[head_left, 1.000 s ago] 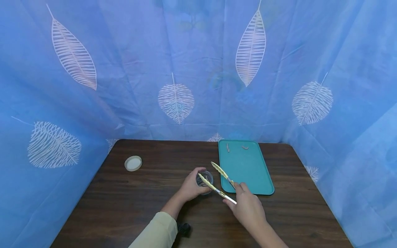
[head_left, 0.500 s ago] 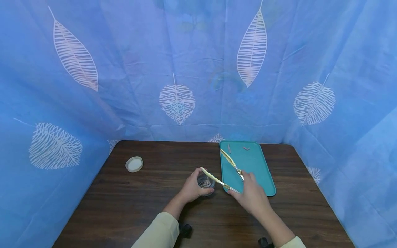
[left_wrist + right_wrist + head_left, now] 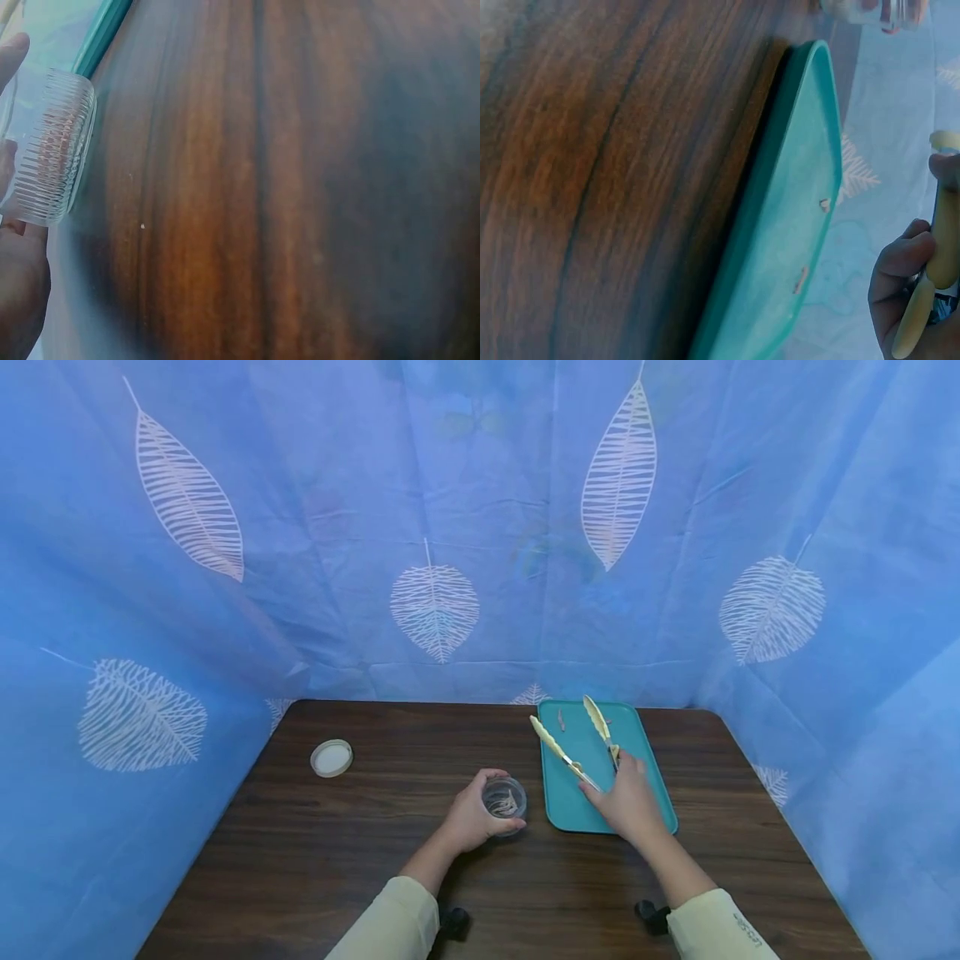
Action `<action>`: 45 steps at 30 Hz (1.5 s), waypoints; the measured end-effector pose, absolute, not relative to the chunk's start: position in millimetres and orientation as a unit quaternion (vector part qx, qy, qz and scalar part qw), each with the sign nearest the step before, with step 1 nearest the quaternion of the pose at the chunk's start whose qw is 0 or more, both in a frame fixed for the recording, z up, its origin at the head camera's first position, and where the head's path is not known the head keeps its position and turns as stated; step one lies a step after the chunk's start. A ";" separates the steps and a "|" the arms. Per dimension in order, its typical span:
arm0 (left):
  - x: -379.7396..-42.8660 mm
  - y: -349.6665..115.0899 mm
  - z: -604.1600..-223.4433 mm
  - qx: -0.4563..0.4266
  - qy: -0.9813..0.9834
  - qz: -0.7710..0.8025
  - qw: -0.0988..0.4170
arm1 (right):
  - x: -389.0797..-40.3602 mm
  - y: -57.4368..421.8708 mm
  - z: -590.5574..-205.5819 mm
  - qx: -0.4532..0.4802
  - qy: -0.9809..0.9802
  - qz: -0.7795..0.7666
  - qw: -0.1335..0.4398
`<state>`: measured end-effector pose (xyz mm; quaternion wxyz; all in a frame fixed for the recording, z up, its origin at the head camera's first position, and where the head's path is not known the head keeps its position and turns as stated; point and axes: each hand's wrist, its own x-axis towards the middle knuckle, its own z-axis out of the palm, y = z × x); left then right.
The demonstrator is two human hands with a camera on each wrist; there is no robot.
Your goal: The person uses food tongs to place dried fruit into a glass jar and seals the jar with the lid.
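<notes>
A clear jar [image 3: 523,799] with pinkish, worm-like strips inside stands in the grip of my left hand [image 3: 467,820], fingers and thumb wrapped round its sides. Its ribbed wall shows in the left wrist view. My right hand [image 3: 633,803] holds a pair of tongs [image 3: 553,745] with cream-yellow tips. The tongs' arms are spread above the teal tray [image 3: 566,806], with nothing seen between the tips. Two small pinkish pieces lie near the tray's far end: one strip [image 3: 561,720] by the left side, the other partly hidden behind the tongs.
A round white lid [image 3: 332,758] lies on the dark wooden table [image 3: 360,843] at the left. Blue curtains [image 3: 337,568] with white leaf prints hang behind and beside the table.
My right hand has carried the spread tongs from over the jar, rightward and forward to above the tray. My left hand keeps its grip on the jar.
</notes>
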<state>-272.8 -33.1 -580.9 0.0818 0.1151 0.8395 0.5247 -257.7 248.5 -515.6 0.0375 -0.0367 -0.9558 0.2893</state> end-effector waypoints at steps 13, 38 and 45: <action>-272.4 -32.5 -583.2 0.121 0.841 0.521 0.077 | -279.4 253.1 -526.8 -0.062 -0.967 0.249 0.001; -272.3 -32.3 -584.4 0.110 0.833 0.535 0.086 | -302.3 243.1 -543.3 -0.013 -0.983 0.181 0.002; -273.0 -32.4 -586.4 0.112 0.832 0.537 0.086 | -301.1 244.4 -544.4 -0.014 -0.984 0.179 0.001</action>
